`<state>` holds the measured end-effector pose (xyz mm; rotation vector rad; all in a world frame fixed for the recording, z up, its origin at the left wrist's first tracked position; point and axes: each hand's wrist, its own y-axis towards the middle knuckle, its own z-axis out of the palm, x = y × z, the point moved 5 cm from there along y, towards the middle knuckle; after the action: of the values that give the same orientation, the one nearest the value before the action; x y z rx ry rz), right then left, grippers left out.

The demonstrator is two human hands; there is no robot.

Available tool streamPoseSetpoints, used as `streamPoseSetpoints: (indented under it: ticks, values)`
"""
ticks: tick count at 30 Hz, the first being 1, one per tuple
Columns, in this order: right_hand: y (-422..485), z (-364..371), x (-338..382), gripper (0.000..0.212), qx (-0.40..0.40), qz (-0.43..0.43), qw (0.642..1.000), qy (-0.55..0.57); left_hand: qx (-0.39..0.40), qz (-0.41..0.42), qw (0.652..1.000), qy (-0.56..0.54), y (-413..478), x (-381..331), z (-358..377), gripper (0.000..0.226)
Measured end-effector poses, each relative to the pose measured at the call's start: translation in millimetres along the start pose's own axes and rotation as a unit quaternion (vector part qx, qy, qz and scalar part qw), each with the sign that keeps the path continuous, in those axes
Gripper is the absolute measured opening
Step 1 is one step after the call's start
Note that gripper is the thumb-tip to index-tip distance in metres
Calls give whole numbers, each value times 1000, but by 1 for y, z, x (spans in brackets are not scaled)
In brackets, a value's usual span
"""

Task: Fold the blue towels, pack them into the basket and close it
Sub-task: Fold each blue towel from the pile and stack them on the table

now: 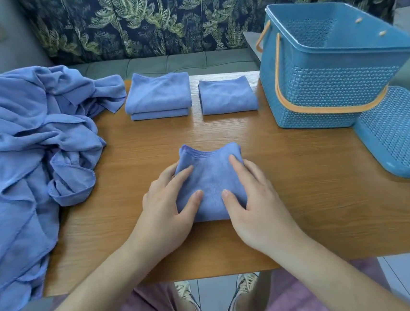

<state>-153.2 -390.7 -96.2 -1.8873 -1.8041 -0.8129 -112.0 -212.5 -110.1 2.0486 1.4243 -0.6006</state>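
**Item in hand: folded towel** [210, 180]. It lies on the tabletop [301, 183] at the near centre, folded to a small square. Its far corners curl up a little.

**Left hand** [166, 209] and **right hand** [253, 200]. Both lie on the towel, one on each side. The fingers [184, 173] are spread and nearly straight, pressing down and gripping nothing. The thumbs sit close together near the towel's near edge.

**Step, as judged:** flattening the last fold. To do it well, sweep the palms outward to push out trapped air. Square the raised far corners so the piece matches the finished ones, then lift it from beneath so the layers stay together.

**Folded stack** [157, 92]. Two towels, one on the other, at the far centre-left.

**Single folded towel** [228, 95]. It lies just beside the stack, on its right.

**Unfolded pile** [23, 147]. Crumpled towels cover the tabletop's left end and hang over its edge. Much folding remains.

**Basket** [330, 85]. Blue, open-topped and apparently holding nothing, it stands at the far right with its orange handle [278, 73] lowered.

**Lid** [402, 133]. It lies off the basket, just beside it at the right edge, and the basket seems to lean on it.

**Obstructions:** the way from the folded pieces to the basket is open. The pile's loose ends lie close to the stack and could drag it when pulled.
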Motion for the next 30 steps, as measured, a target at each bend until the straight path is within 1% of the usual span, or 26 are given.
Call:
streamPoseSetpoints:
  ticks: [2, 3, 6, 7, 9, 12, 14, 17, 19, 20, 22, 24, 25, 26, 28, 30]
  values:
    - [6, -4, 2, 72, -12, -3, 998, 59, -4, 36, 997, -70, 8, -8, -2, 61]
    - [12, -6, 2, 75, -14, -1, 997, 75, -2, 39, 995, -94, 15, -12, -3, 59]
    - [44, -19, 5, 75, -14, -6, 997, 78, 10, 5, 990, -141, 45, -20, -5, 70]
    - [60, -26, 6, 74, -26, -12, 997, 78, 8, -2, 988, -153, 58, -23, -6, 73]
    - [96, -39, 6, 69, -69, -28, 995, 70, -10, 4, 986, -165, 94, -30, -8, 71]
    - [158, -50, -6, 66, -157, -46, 986, 31, -62, 37, 987, -145, 159, -42, -8, 67]
    - [196, -50, -20, 57, -197, -50, 979, 32, -85, 53, 985, -140, 200, -47, -3, 65]
    - [235, -40, -47, 38, -228, -29, 972, 48, -106, 63, 987, -107, 247, -41, 18, 55]
    - [242, -27, -66, 27, -232, -2, 972, 42, -108, 39, 990, -80, 261, -28, 40, 42]
    - [243, -21, -75, 25, -233, 13, 971, 46, -110, 26, 991, -69, 261, -21, 52, 38]
    - [244, -18, -87, 28, -231, 40, 970, 66, -120, 15, 992, -45, 255, -10, 71, 40]
    - [244, -16, -89, 45, -213, 46, 975, 44, -123, 8, 992, -20, 250, -4, 79, 49]
    - [244, -15, -88, 53, -205, 47, 977, 32, -122, 13, 992, -3, 250, -2, 80, 52]
    - [245, -13, -87, 57, -205, 44, 977, 28, -120, 28, 992, 17, 250, -3, 80, 54]
    - [248, -11, -85, 52, -223, 29, 974, 31, -121, 68, 989, 52, 252, -4, 81, 54]
    - [252, -12, -84, 43, -255, 11, 967, 8, -135, 98, 983, 72, 254, -4, 80, 50]
